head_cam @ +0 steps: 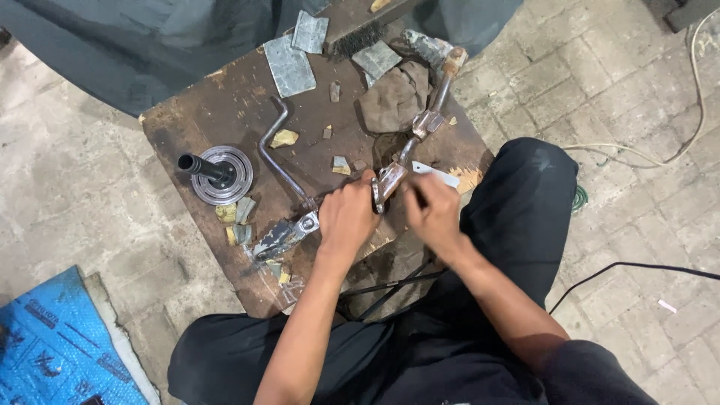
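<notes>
Rusty lever (424,124), hands (390,206) gripping near end, angled up-right

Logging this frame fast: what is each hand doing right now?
Left hand: closed around the near end of the long rusty metal lever part.
Right hand: closed on a thin pale flat strip, against that part.

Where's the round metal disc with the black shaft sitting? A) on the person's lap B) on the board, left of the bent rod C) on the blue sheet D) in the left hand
B: the disc lies on the wooden board, left of the bent rod, apart from both hands, which grip a rusty metal part at the board's near edge.
</notes>
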